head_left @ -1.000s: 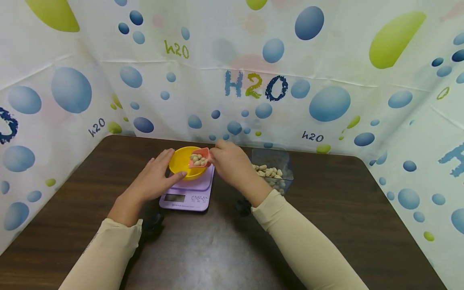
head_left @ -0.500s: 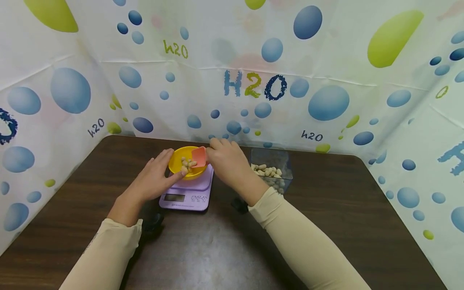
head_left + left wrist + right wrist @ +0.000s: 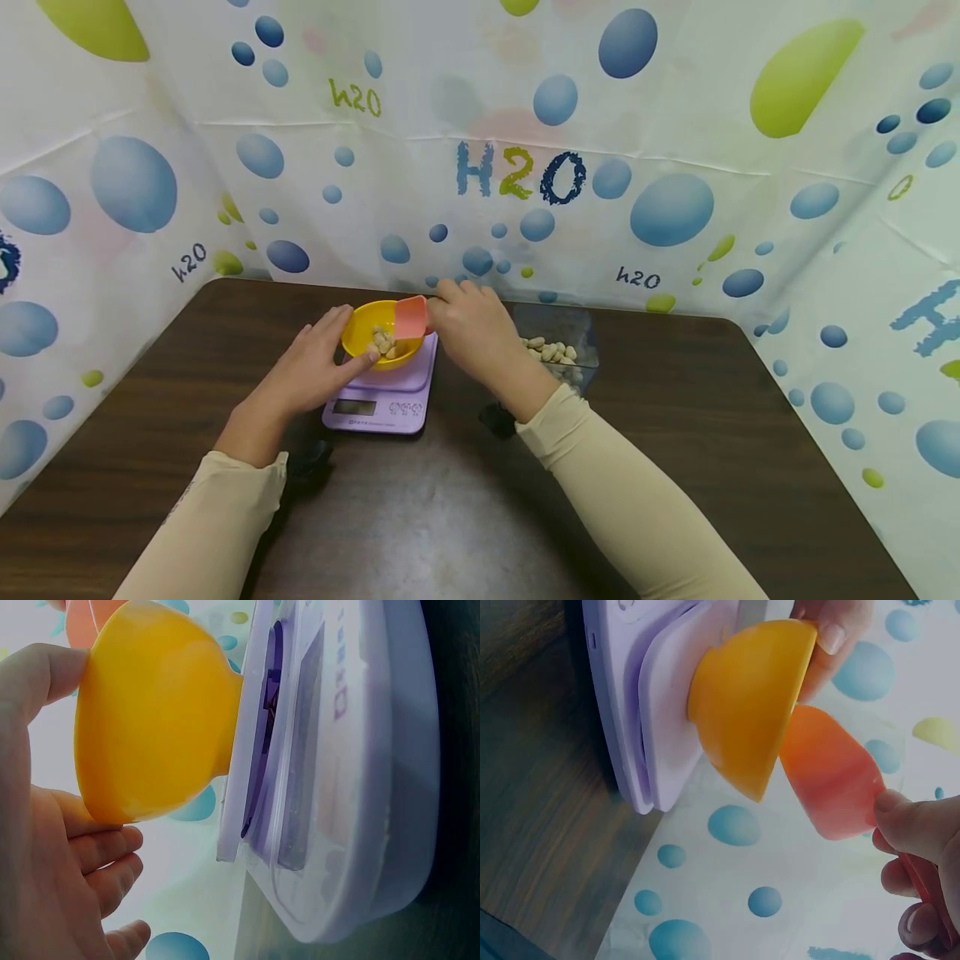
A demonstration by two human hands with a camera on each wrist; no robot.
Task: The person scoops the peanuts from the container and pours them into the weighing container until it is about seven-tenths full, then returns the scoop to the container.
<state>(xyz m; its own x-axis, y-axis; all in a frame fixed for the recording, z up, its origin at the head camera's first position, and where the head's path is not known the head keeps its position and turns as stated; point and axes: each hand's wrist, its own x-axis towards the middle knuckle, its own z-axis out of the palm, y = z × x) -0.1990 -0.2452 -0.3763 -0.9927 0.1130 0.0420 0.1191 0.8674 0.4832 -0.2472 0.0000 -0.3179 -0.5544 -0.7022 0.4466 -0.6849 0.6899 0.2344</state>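
A yellow bowl [image 3: 367, 318] stands on the platform of a lilac kitchen scale [image 3: 408, 410]. Pale shelled nuts that look like pistachios [image 3: 383, 342] lie in it. My left hand [image 3: 303, 371] holds the bowl by its rim, thumb on one side and fingers on the other; in the left wrist view the bowl's outer wall [image 3: 154, 712] shows between them. My right hand [image 3: 480, 333] grips the handle of a pink scoop [image 3: 410, 317], tipped over the bowl's right rim. In the right wrist view the scoop's underside [image 3: 832, 776] faces the camera, its lip right at the rim.
A clear plastic container [image 3: 592, 346] with more pistachios [image 3: 553, 351] stands right of the scale, partly behind my right wrist. The dark wooden table [image 3: 675, 467] reaches back to a white curtain [image 3: 675, 108] with bubble prints.
The nuts have slid from the scoop into the bowl as my right hand tipped it over. My left hand keeps its place at the rim. The head view has shifted slightly.
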